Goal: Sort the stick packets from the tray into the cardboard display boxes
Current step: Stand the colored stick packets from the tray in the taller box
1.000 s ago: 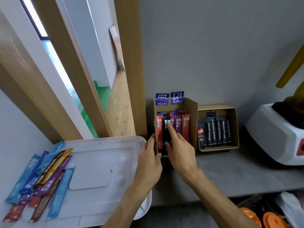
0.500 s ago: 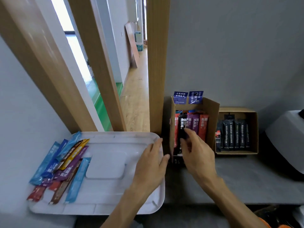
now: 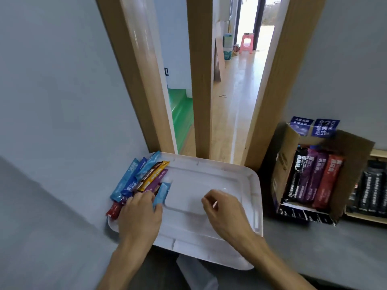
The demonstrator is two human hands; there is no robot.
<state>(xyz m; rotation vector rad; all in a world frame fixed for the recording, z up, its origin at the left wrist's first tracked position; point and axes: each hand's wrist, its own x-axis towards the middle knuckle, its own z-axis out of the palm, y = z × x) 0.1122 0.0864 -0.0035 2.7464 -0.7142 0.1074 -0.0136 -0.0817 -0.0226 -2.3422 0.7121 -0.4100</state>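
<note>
- Nearest, the left hand [image 3: 139, 214] is reaching onto the left side of the tray [image 3: 209, 243], its fingers bending down onto the near ends of the stick packets [image 3: 144, 176]. Whether they are pinching one I cannot tell.
- Over the tray's raised middle panel the right hand [image 3: 225, 210] is hovering, its fingers loosely curled and holding nothing.
- Under both hands the white tray is sitting on the grey counter [image 3: 335, 248].
- Along the tray's left edge the stick packets are lying in a fanned pile of blue, yellow, brown and purple. A red packet [image 3: 114, 210] is poking out at the tray's near left corner, and a light blue packet [image 3: 161, 193] is lying just beside the left thumb.
- Just right of the tray a cardboard display box [image 3: 282, 164] is leaning back, with black, purple and red packets [image 3: 314, 178] standing side by side in it.
- Further right of the tray a second box [image 3: 377, 153], cut by the frame edge, is holding black packets [image 3: 370, 191].
- Beyond the tray's far edge wooden posts [image 3: 201, 80] are rising, and a hallway is showing between them with a pink stool [image 3: 247, 41] at its far end.
</note>
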